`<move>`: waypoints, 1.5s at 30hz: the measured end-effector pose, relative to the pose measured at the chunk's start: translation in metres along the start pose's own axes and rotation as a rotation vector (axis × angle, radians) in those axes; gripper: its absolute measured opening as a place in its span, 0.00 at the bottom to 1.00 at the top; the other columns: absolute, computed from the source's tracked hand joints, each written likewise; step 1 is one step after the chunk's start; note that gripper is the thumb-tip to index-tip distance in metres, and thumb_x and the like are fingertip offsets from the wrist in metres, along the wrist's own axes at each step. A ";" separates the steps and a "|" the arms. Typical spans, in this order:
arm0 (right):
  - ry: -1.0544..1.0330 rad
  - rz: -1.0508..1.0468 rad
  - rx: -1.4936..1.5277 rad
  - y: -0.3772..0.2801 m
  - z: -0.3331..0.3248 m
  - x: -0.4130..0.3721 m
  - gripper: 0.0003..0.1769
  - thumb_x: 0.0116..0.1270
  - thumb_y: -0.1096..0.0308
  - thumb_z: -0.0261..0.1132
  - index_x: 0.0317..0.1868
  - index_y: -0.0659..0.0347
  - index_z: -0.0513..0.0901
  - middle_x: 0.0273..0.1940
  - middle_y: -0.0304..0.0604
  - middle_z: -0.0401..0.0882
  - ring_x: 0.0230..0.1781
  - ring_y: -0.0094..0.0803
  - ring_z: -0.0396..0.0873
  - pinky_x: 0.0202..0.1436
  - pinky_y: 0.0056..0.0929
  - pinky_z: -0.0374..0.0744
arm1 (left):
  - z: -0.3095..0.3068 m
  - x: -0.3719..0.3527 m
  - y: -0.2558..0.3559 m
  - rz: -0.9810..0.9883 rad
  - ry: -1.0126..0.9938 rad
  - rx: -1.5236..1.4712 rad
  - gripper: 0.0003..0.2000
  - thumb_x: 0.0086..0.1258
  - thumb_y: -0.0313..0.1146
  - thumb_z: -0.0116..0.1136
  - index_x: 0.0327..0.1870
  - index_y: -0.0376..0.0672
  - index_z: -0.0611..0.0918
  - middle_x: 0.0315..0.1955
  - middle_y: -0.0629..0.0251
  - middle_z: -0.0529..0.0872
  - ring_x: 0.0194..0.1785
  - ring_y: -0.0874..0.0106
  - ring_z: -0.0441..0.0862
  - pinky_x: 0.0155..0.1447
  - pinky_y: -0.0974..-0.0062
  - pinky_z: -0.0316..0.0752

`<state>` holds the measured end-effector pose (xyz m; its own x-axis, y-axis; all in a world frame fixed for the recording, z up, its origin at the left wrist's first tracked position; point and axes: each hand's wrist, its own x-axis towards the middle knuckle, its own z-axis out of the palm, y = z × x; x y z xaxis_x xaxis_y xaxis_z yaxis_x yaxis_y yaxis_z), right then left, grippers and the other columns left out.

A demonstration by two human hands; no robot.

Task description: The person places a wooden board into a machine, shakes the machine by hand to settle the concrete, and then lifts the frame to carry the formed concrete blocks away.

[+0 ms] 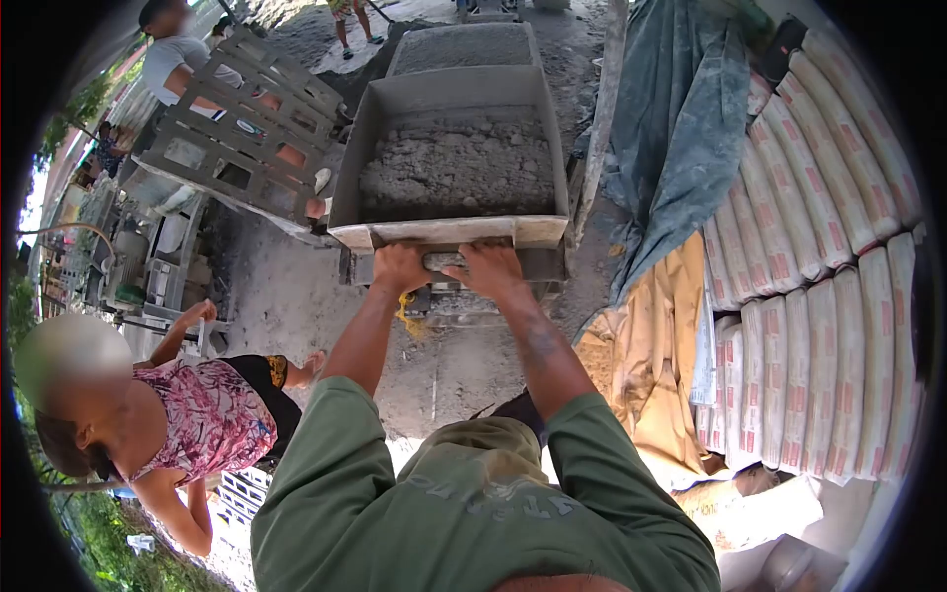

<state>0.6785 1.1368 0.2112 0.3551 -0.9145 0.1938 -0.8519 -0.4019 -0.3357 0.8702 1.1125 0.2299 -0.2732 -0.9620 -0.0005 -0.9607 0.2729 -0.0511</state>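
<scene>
In front of me stands a wide wooden box (347, 178) that holds grey, crumbly cement mix (459, 163). My left hand (400, 267) is closed on the near side of this box, just below its rim. Beside it, my right hand (490, 268) grips the same side, its thumb toward the left hand. Both arms are stretched forward. The fingertips are partly hidden, and a small block-like piece (446, 261) shows between the hands. Something yellow (408, 314) hangs beneath my left hand. Behind the box lies another tray filled with grey material (464, 45).
Stacked cement bags (779, 365) rise on the right, near a blue-grey tarp (671, 128) and a brown sheet (646, 365). A slatted wooden frame (242, 128) stands left of the box. One person (212, 414) is close on my left; another (187, 64) is behind the frame.
</scene>
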 end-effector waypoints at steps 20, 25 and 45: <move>0.121 0.169 -0.098 -0.018 0.024 -0.020 0.30 0.66 0.42 0.58 0.57 0.57 0.75 0.56 0.51 0.73 0.64 0.45 0.66 0.71 0.52 0.55 | 0.003 -0.005 -0.007 0.036 -0.049 -0.025 0.18 0.53 0.43 0.59 0.46 0.54 0.86 0.41 0.57 0.88 0.44 0.59 0.86 0.49 0.59 0.81; 0.110 0.143 -0.134 -0.014 0.031 -0.019 0.29 0.70 0.43 0.55 0.61 0.56 0.71 0.58 0.53 0.71 0.65 0.50 0.63 0.71 0.53 0.54 | 0.003 -0.004 -0.008 0.031 -0.066 -0.026 0.19 0.55 0.44 0.58 0.48 0.54 0.86 0.40 0.57 0.88 0.42 0.59 0.86 0.49 0.59 0.81; 0.044 0.135 -0.038 -0.006 0.020 -0.017 0.26 0.71 0.46 0.53 0.58 0.58 0.74 0.59 0.56 0.71 0.65 0.51 0.63 0.69 0.52 0.56 | -0.001 -0.004 0.003 -0.021 -0.033 -0.053 0.18 0.55 0.44 0.59 0.48 0.56 0.86 0.42 0.57 0.87 0.45 0.59 0.86 0.51 0.59 0.80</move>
<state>0.6855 1.1543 0.1915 0.2203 -0.9568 0.1896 -0.9048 -0.2731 -0.3268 0.8687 1.1169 0.2304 -0.2520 -0.9672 -0.0330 -0.9677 0.2521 0.0017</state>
